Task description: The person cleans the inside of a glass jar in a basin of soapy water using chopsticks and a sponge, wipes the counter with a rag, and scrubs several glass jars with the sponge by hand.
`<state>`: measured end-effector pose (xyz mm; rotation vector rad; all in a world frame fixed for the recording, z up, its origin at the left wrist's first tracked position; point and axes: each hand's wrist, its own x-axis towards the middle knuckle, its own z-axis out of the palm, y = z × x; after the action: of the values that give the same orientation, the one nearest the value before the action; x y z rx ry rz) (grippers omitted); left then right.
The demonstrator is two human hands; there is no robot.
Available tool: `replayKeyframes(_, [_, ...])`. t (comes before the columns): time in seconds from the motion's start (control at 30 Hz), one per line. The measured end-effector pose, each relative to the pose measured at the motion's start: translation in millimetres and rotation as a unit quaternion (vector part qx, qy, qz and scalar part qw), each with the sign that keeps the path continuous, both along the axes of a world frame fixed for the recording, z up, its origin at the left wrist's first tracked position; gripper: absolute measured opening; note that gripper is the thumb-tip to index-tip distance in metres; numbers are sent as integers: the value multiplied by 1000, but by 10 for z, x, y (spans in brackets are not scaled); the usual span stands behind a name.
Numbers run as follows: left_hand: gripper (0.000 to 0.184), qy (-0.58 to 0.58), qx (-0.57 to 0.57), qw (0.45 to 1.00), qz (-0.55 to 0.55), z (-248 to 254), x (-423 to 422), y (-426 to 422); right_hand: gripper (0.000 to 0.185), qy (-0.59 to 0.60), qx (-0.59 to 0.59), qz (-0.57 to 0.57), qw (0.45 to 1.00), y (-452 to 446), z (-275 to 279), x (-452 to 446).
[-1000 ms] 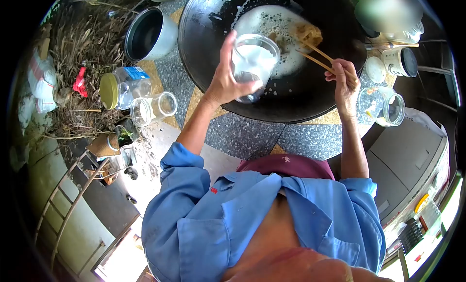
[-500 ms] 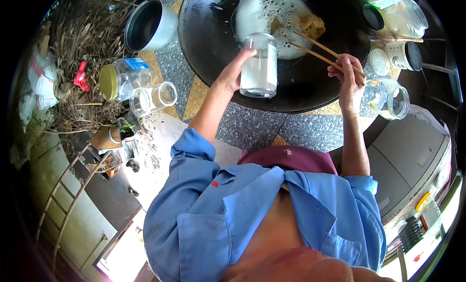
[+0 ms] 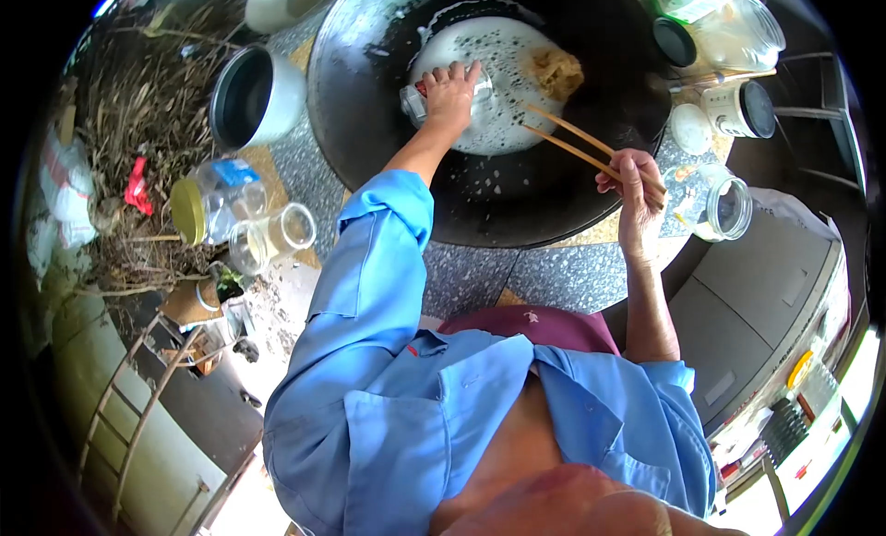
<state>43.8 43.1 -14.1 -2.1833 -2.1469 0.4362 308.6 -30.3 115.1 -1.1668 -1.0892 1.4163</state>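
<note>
My left hand [image 3: 448, 100] reaches into the large black wok [image 3: 563, 194] and grips a clear glass jar [image 3: 413, 104] from above. The jar lies on its side in white, foamy water [image 3: 498, 56], and my palm and fingers cover its middle. In my right hand [image 3: 635, 199], a pair of wooden chopsticks [image 3: 577, 141] points over the wok, with the tips at the foam's edge. A wet, tan, fibrous clump [image 3: 556, 72] sits at the foam's right side, a short way above the chopstick tips.
Left of the wok stand a dark-lined pot [image 3: 254, 97], a yellow-lidded plastic jar [image 3: 217, 199] and a clear glass jar [image 3: 272, 239]. On the right are an open jar [image 3: 724, 204], a black-lidded jar [image 3: 738, 109] and a loose black lid [image 3: 674, 42]. Dry twigs [image 3: 138, 84] lie far left.
My left hand has moved the jar from upright above the wok's near edge down into the foam, now on its side. My right hand still holds the chopsticks. The whole view has shifted slightly.
</note>
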Motion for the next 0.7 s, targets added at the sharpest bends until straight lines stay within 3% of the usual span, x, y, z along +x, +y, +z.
replayKeyframes(0.13, [82,-115,-64,991,-31,1,14,342,19,-7,-20,-49,999,6,28,91])
replayKeyframes(0.17, [86,-238,-177,954,-50,-47,-46,476,18,-3,-28,-66,997,10,31,95])
replayKeyframes(0.23, [95,-409,-404,817,-44,-86,-182,662,18,0,-36,-75,997,32,31,91])
replayKeyframes(0.27, [87,-410,-412,812,-55,-179,-274,683,18,2,-40,-78,996,41,37,90])
replayKeyframes(0.33, [77,-396,-337,854,-19,-180,-385,731,18,8,-44,-87,995,60,51,74])
replayKeyframes(0.4, [70,-445,-329,832,36,24,-423,755,18,20,-41,-83,995,70,32,62])
replayKeyframes(0.43, [62,-337,-201,919,-36,132,-399,708,18,22,-45,-86,995,73,22,56])
replayKeyframes(0.47, [62,-334,-205,919,-37,120,-354,646,18,17,-40,-81,996,81,13,46])
replayKeyframes(0.53, [63,-129,-3,990,-63,60,-142,498,18,14,-38,-74,996,97,-21,17])
replayKeyframes(0.6, [82,-96,-54,993,43,99,201,284,18,18,-47,-59,997,103,-47,-12])
replayKeyframes(0.67, [89,-26,-85,994,60,71,277,236,18,11,-44,-50,998,116,-35,-53])
replayKeyframes(0.7, [93,-11,-19,1000,14,-180,213,242,19,13,-43,-42,998,120,-17,-66])
